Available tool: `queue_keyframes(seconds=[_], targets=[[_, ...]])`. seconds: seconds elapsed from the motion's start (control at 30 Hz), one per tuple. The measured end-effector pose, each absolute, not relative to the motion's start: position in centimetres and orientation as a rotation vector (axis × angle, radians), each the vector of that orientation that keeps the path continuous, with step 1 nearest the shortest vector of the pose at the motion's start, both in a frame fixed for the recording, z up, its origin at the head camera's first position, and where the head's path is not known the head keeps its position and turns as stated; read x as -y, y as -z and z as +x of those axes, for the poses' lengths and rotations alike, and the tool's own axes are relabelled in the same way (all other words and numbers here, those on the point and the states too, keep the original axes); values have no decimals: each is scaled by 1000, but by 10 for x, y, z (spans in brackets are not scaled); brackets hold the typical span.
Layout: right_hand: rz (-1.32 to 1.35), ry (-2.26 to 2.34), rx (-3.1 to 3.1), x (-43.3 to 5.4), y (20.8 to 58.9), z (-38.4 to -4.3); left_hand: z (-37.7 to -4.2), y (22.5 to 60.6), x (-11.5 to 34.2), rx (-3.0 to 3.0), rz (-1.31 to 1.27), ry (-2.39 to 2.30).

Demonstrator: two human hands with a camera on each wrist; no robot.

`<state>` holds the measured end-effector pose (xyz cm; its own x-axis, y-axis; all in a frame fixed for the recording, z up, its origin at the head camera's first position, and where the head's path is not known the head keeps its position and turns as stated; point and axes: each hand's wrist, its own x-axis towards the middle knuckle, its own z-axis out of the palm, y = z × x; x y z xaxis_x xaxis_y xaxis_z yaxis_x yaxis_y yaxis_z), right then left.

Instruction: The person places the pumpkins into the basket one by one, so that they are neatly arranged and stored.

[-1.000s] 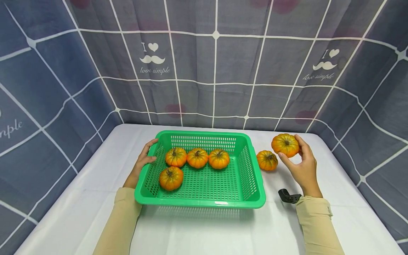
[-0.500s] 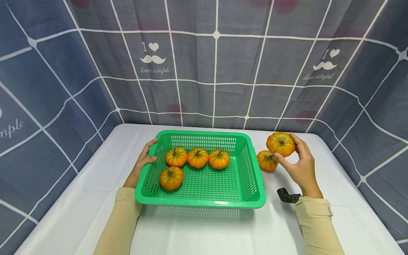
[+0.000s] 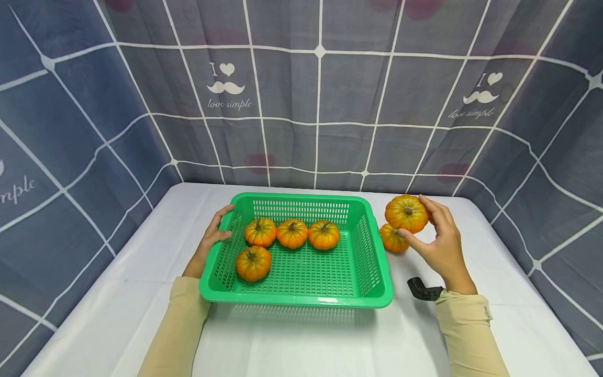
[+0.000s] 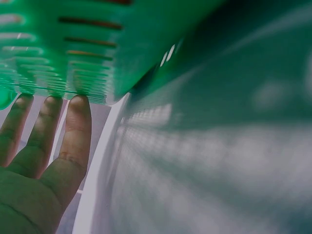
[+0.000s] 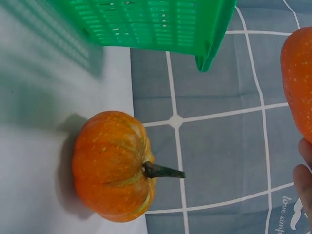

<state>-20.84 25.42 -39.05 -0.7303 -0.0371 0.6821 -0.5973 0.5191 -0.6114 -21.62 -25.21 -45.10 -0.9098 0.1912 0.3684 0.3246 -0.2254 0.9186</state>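
A green plastic basket [image 3: 301,301] stands on the white-covered table with several small orange pumpkins in it, including one front-left pumpkin [image 3: 253,264] and three in a row behind it. My left hand [image 3: 207,242] holds the basket's left side, thumb at the rim. In the left wrist view, its fingertips [image 4: 78,105] touch the slotted outer wall. To the right of the basket, my right hand [image 3: 443,243] grips a pumpkin [image 3: 406,213] between thumb and fingers. Another pumpkin [image 3: 393,240] sits on the table close to the basket, partly covered by the held one in the head view.
A black curved piece [image 3: 424,289] juts from the right wrist beside the beige sleeve [image 3: 468,330]. Grey curtains [image 3: 292,146] with white grid lines surround the table's back and sides. The white tablecloth [image 3: 292,348] extends in front of the basket.
My right hand has moved left with its pumpkin, toward the basket, and the pumpkin now overlaps the one on the table. The left hand and basket have stayed put.
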Motion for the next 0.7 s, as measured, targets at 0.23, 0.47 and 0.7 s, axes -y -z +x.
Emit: queue_keyframes(seconds=[0.23,0.47,0.7], targets=[[598,-1221,2170,-249,388,-206,-217,451,252,1897,-636,2294],[691,-1213,2193,-245,384,-203,-219,452,252,1868,-650,2311],[747,-1189,2239,-241,379,-200,-219,454,253,1844,-687,2312]])
